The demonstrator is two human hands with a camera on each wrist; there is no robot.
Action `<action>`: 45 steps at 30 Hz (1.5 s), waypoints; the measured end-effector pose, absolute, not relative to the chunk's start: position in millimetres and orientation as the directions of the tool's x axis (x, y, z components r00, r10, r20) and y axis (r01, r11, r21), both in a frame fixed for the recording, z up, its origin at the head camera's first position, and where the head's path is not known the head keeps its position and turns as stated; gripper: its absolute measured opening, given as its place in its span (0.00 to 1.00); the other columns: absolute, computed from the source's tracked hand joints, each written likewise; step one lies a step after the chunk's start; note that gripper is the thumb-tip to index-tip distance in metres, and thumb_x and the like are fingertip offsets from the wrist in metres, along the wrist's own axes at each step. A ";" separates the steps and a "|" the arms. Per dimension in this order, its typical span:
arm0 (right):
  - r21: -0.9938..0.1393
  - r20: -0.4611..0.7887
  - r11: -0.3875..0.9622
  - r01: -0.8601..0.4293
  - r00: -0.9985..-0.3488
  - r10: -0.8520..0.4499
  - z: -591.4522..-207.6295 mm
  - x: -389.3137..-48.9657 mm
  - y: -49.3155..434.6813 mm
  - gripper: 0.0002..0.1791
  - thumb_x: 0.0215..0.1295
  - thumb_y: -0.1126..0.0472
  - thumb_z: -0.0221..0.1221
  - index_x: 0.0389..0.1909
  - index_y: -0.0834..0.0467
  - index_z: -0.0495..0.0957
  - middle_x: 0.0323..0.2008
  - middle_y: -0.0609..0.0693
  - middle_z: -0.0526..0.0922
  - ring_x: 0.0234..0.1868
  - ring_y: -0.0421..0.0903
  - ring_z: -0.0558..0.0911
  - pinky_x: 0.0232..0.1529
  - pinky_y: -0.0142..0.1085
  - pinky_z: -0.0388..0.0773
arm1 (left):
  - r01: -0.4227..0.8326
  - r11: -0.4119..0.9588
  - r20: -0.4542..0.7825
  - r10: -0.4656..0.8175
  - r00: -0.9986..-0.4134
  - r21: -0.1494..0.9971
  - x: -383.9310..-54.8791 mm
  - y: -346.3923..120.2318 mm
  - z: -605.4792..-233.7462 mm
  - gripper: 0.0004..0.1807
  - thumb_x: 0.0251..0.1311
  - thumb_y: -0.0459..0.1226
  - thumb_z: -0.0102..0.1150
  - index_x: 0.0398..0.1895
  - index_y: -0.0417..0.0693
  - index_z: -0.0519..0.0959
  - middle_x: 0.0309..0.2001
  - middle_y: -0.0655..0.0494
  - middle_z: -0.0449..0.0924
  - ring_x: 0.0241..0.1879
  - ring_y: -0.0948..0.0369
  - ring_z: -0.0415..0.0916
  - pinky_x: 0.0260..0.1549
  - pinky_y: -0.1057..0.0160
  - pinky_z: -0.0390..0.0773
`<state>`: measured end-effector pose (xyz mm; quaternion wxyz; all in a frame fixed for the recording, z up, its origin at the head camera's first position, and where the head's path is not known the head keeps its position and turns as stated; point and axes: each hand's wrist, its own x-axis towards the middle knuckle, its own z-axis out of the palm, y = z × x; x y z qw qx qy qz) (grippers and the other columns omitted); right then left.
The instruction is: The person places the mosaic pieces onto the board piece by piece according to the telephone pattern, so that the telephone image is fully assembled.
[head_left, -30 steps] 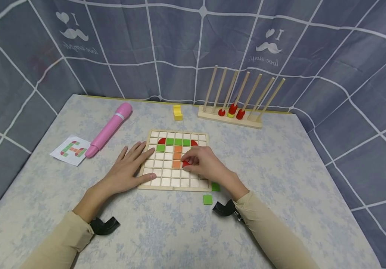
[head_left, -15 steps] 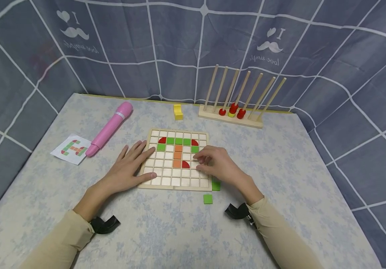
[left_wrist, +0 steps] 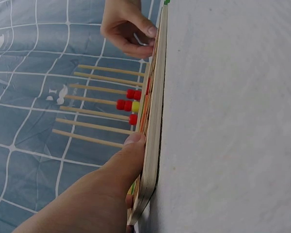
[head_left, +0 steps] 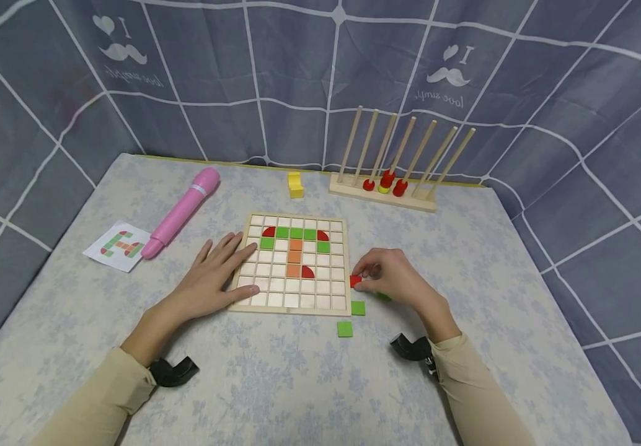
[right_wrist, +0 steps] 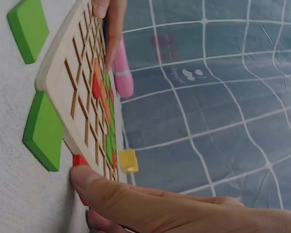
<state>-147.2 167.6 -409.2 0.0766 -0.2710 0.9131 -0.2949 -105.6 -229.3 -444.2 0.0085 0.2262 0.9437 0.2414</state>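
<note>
Near green tiles [head_left: 358, 308], the right hand [head_left: 392, 276] pinches a red tile [head_left: 355, 282]; the left hand [head_left: 209, 282] lies spread.

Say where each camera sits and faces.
Head: on the head, looking forward and down at the board; left grip, right grip and sleeves show.
Left wrist: on that wrist, looking along the board toward the peg stand; both grips show.
Right wrist: on that wrist, facing across the board; both grips show.
Head and left wrist share that stand.

A pale wooden grid board [head_left: 320, 288] (bearing green squares [head_left: 296, 233], orange squares [head_left: 295, 256] and red quarter-rounds [head_left: 307, 272]) lies flat, in from the edges of the table [head_left: 276, 384], a pinched, partly hidden red piece [head_left: 356, 282] at the board's right edge.
</note>
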 end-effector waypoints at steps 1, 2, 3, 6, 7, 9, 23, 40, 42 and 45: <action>-0.572 0.020 0.682 -0.457 -0.838 -0.545 -409.2 -147.1 167.3 0.09 0.58 0.61 0.78 0.39 0.53 0.90 0.35 0.44 0.87 0.35 0.41 0.82 0.40 0.38 0.81 | 0.422 0.782 0.090 0.431 -0.898 0.459 -105.8 -229.6 -443.7 0.48 0.69 0.60 0.63 0.85 0.53 0.57 0.86 0.41 0.45 0.85 0.42 0.38 0.80 0.34 0.34; -0.572 0.019 0.681 -0.457 -0.838 -0.546 -409.6 -147.3 167.1 0.09 0.58 0.61 0.78 0.39 0.52 0.90 0.35 0.44 0.86 0.35 0.41 0.81 0.39 0.37 0.80 | 0.422 0.783 0.088 0.432 -0.898 0.456 -106.1 -229.7 -443.7 0.48 0.69 0.60 0.63 0.85 0.53 0.57 0.86 0.41 0.45 0.85 0.42 0.38 0.80 0.34 0.34; -0.578 0.018 0.678 -0.455 -0.837 -0.546 -410.4 -147.4 167.2 0.09 0.59 0.61 0.78 0.38 0.53 0.89 0.35 0.45 0.86 0.34 0.41 0.81 0.38 0.36 0.80 | 0.419 0.785 0.084 0.431 -0.898 0.456 -106.4 -229.8 -443.7 0.48 0.69 0.60 0.63 0.85 0.53 0.57 0.86 0.41 0.45 0.86 0.43 0.38 0.81 0.35 0.33; -0.599 0.012 0.670 -0.439 -0.842 -0.540 -412.0 -147.1 168.0 0.09 0.59 0.62 0.78 0.38 0.53 0.88 0.33 0.46 0.85 0.34 0.42 0.81 0.37 0.36 0.79 | 0.418 0.786 0.080 0.432 -0.898 0.454 -107.0 -229.8 -444.1 0.48 0.69 0.60 0.63 0.85 0.53 0.57 0.86 0.41 0.44 0.86 0.43 0.38 0.81 0.35 0.33; -0.607 0.007 0.668 -0.431 -0.844 -0.537 -412.4 -147.0 168.5 0.09 0.59 0.63 0.78 0.37 0.53 0.88 0.33 0.46 0.85 0.34 0.42 0.81 0.37 0.36 0.79 | 0.419 0.786 0.080 0.432 -0.898 0.454 -107.1 -229.7 -444.3 0.48 0.69 0.60 0.63 0.85 0.53 0.57 0.86 0.41 0.44 0.86 0.43 0.38 0.81 0.35 0.33; -0.627 0.000 0.659 -0.416 -0.846 -0.533 -413.2 -146.9 169.4 0.09 0.59 0.63 0.78 0.37 0.52 0.87 0.32 0.45 0.85 0.34 0.44 0.80 0.37 0.36 0.79 | 0.418 0.786 0.082 0.431 -0.899 0.455 -107.0 -229.5 -444.8 0.48 0.69 0.60 0.62 0.85 0.53 0.57 0.86 0.41 0.44 0.86 0.43 0.38 0.81 0.35 0.33; -0.655 0.051 0.595 -0.466 -0.813 -0.580 -409.0 -149.9 174.0 0.07 0.65 0.64 0.74 0.40 0.49 0.91 0.35 0.40 0.86 0.34 0.41 0.80 0.37 0.35 0.79 | 0.432 0.777 0.114 0.431 -0.895 0.458 -106.1 -230.8 -448.6 0.48 0.68 0.60 0.63 0.85 0.53 0.58 0.85 0.40 0.46 0.85 0.42 0.39 0.80 0.33 0.35; -0.616 0.152 0.473 -0.630 -0.684 -0.714 -396.5 -176.1 78.5 0.04 0.69 0.64 0.70 0.41 0.55 0.88 0.40 0.45 0.88 0.40 0.39 0.85 0.45 0.35 0.86 | 0.432 0.776 0.112 0.432 -0.895 0.460 -107.2 -230.8 -448.2 0.48 0.68 0.60 0.63 0.85 0.53 0.58 0.86 0.41 0.46 0.85 0.42 0.39 0.80 0.34 0.34; -0.622 0.156 0.458 -0.635 -0.674 -0.722 -400.0 -176.0 64.3 0.03 0.69 0.64 0.70 0.42 0.55 0.88 0.40 0.45 0.89 0.40 0.39 0.85 0.46 0.35 0.86 | 0.436 0.772 0.119 0.433 -0.894 0.462 -106.8 -230.3 -448.2 0.48 0.68 0.60 0.63 0.85 0.52 0.58 0.85 0.40 0.47 0.85 0.42 0.40 0.80 0.33 0.35; -0.621 0.166 0.441 -0.648 -0.658 -0.734 -405.8 -175.6 48.1 0.03 0.70 0.64 0.69 0.42 0.55 0.88 0.41 0.45 0.89 0.41 0.38 0.85 0.46 0.34 0.85 | 0.440 0.771 0.127 0.433 -0.892 0.461 -106.9 -230.2 -448.0 0.47 0.68 0.60 0.63 0.84 0.51 0.59 0.85 0.39 0.47 0.85 0.41 0.41 0.79 0.33 0.35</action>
